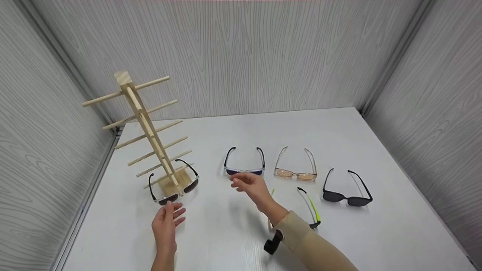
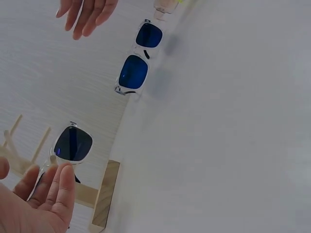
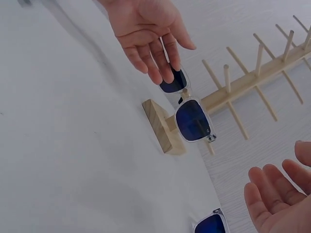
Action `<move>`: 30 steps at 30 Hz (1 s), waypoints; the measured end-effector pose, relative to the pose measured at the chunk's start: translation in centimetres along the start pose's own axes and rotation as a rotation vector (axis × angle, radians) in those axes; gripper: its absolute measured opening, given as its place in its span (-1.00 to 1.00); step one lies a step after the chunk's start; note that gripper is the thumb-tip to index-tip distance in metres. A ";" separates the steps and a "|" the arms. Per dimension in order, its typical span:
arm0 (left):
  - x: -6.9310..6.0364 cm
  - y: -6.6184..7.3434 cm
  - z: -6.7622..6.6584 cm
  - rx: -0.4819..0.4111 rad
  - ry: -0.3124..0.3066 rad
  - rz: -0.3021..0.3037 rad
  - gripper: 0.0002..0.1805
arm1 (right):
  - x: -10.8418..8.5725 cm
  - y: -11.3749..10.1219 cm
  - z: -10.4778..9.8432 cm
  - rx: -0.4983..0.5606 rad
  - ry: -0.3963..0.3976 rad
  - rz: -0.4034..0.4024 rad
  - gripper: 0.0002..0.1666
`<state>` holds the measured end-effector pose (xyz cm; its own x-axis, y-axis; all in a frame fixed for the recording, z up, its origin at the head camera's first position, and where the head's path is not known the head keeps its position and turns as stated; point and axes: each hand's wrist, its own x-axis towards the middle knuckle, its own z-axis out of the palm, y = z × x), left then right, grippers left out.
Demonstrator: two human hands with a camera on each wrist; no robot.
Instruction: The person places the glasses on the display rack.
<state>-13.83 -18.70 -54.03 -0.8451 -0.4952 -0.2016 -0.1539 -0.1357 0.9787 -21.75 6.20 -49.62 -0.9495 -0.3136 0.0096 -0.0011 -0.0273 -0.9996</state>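
Observation:
Clear-framed sunglasses (image 1: 191, 185) with dark lenses and black temples hang on the lowest pegs of a wooden display rack (image 1: 147, 128). Beside their left lens is my left hand (image 1: 165, 226), its fingers loosely extended; in the left wrist view the thumb stands apart from them. Whether the fingertips touch the lens I cannot tell. My right hand (image 1: 258, 188) hovers over the table with relaxed fingers and nothing in them. From the head view it partly overlaps a second pair of clear-framed sunglasses (image 2: 133, 72) with blue lenses, which lies on the table.
On the white table (image 1: 211, 241) lie orange-tinted glasses (image 1: 307, 176) and black sunglasses (image 1: 358, 201) at the right. Sunglasses with yellow-green temples (image 1: 314, 209) are partly hidden by the right forearm. Grey wood-grain panels (image 1: 241, 56) stand around the back and sides.

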 end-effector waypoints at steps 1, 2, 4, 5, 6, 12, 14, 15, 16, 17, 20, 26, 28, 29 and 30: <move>0.0 0.0 0.2 -0.003 -0.010 0.009 -0.42 | -0.3 -0.4 -0.2 -0.003 0.004 0.002 -0.66; 0.0 -0.1 0.4 -0.002 -0.014 0.012 -0.42 | -0.6 -0.9 -0.4 -0.005 0.010 0.004 -0.65; 0.8 -1.1 0.5 -0.026 -0.030 0.045 -0.41 | -1.3 -1.6 -0.7 -0.010 0.027 0.006 -0.64; 1.3 -1.8 0.6 -0.029 -0.040 0.049 -0.42 | -1.6 -2.0 -0.9 -0.014 0.034 0.005 -0.64; 1.8 -2.5 0.6 -0.049 -0.055 0.068 -0.45 | -1.8 -2.2 -1.0 -0.023 0.040 0.005 -0.64; 0.2 0.0 1.7 -0.010 -0.097 0.065 -0.55 | -2.7 -2.4 -2.1 -0.084 0.046 -0.012 -0.67; -0.6 1.0 2.2 0.016 -0.104 0.054 -0.55 | -3.0 -2.3 -2.6 -0.090 0.052 -0.020 -0.68; -0.6 1.0 2.4 0.021 -0.105 0.053 -0.57 | -3.1 -2.2 -2.8 -0.089 0.057 -0.023 -0.68; -0.7 1.0 2.6 0.016 -0.111 0.056 -0.57 | -3.2 -2.2 -3.1 -0.092 0.062 -0.029 -0.68; -0.7 1.0 2.8 0.016 -0.115 0.056 -0.57 | -3.2 -1.9 -3.4 -0.091 0.066 -0.031 -0.68; -0.8 1.0 3.4 0.020 -0.130 0.054 -0.57 | -3.1 -0.9 -4.5 -0.088 0.088 -0.014 -0.67; -1.2 0.9 4.7 0.052 -0.176 0.082 -0.52 | -3.1 0.6 -6.0 -0.096 0.155 0.027 -0.62; -1.4 0.8 5.0 0.066 -0.187 0.090 -0.50 | -3.4 0.6 -6.4 -0.108 0.166 0.025 -0.59; -1.5 0.7 5.2 0.074 -0.193 0.092 -0.50 | -3.6 0.7 -6.5 -0.112 0.171 0.023 -0.57; -1.6 0.6 5.4 0.078 -0.197 0.092 -0.49 | -3.8 0.7 -6.7 -0.114 0.177 0.021 -0.56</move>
<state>-15.37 -13.41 -52.89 -0.9399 -0.3240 -0.1077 -0.1045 -0.0272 0.9942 -20.29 13.75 -50.48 -0.9900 -0.1410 -0.0062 -0.0064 0.0882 -0.9961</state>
